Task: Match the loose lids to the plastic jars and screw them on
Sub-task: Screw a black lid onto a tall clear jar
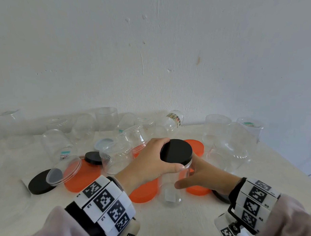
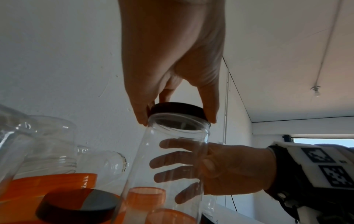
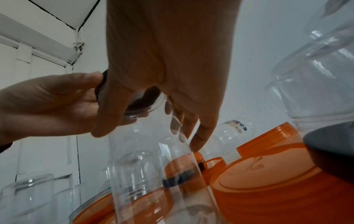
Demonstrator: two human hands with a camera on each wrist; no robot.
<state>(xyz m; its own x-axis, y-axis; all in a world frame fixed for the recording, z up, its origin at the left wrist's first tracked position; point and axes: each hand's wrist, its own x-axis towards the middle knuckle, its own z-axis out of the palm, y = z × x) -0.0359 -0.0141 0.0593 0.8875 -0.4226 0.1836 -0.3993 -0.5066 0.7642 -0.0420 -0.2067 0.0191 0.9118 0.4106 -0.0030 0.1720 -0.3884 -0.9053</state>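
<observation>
1. My left hand has its grip clamped on the black lid, seated atop the clear jar.
2. My right hand grasps the jar body, which stands upright on the table among orange lids.
3. Risk: cross-threading if the lid sits tilted.
4. Risk: the smooth jar spinning in my grip, so the lid never tightens.
</observation>
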